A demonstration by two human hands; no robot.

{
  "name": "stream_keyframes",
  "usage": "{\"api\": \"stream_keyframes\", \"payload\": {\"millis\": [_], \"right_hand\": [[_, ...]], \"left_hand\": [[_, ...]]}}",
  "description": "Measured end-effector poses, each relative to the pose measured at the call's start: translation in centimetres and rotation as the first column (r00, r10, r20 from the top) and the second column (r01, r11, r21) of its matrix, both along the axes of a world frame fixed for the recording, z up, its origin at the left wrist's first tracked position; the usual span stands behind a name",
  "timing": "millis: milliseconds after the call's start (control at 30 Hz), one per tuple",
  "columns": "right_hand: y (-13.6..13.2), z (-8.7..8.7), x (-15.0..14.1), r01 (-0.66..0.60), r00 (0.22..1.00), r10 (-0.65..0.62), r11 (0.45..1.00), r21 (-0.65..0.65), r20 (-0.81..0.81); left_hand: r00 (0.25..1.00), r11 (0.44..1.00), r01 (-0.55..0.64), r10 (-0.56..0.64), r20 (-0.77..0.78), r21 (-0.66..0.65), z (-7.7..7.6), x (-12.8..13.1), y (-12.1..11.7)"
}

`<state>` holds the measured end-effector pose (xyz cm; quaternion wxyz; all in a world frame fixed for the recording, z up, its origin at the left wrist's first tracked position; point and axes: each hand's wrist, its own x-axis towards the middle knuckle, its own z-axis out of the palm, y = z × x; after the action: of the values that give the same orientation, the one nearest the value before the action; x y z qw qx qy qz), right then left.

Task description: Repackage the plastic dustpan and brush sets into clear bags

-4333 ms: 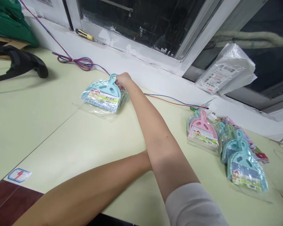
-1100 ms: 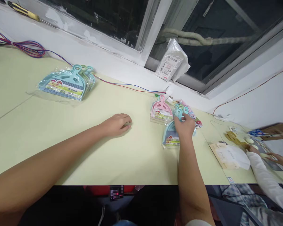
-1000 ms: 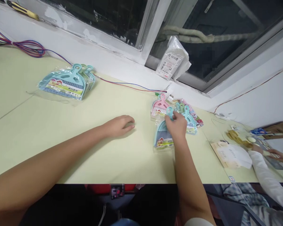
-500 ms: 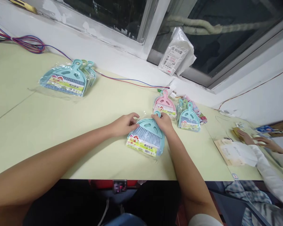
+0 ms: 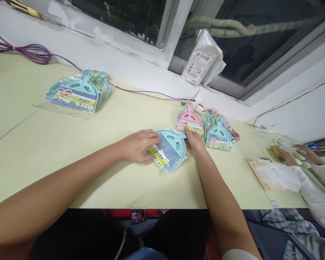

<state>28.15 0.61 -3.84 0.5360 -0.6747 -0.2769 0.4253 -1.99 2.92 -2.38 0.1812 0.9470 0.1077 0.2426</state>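
Note:
A light-blue dustpan and brush set (image 5: 170,150) in a clear plastic bag is held a little above or on the table in front of me; I cannot tell which. My right hand (image 5: 194,141) pinches its handle, which points to the upper right. Curled over the bag's left side are the fingers of my left hand (image 5: 141,145), next to the yellow-green label card (image 5: 159,157). Just behind my right hand stands a pink dustpan set (image 5: 189,119), with a blue dustpan set (image 5: 219,135) to its right.
Several bagged dustpan sets (image 5: 76,92) stand at the left back. Coiled wires (image 5: 34,53) lie behind them, and a wire runs along the wall. A plastic-wrapped packet (image 5: 199,63) rests on the sill. At the right, a co-worker's hands (image 5: 308,153) are beside a paper bag (image 5: 273,175).
The blue dustpan set has turned clockwise, its handle now leaning right. My right hand has shifted slightly right with the handle; my left hand has closed over the bag's left side.

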Motion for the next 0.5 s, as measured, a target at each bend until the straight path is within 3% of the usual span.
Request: {"api": "stream_keyframes", "payload": {"millis": [267,500], "right_hand": [[0.1,0.2,0.5,0.039,0.996,-0.037,0.999,0.015,-0.087],[0.2,0.0,1.4,0.086,0.989,-0.079,0.995,0.050,-0.121]], "left_hand": [[0.998,0.983,-0.008,0.018,-0.052,0.182,-1.2,0.7,-0.1],[0.993,0.875,-0.116,0.091,0.076,0.470,-0.8,0.6,0.6]]}}
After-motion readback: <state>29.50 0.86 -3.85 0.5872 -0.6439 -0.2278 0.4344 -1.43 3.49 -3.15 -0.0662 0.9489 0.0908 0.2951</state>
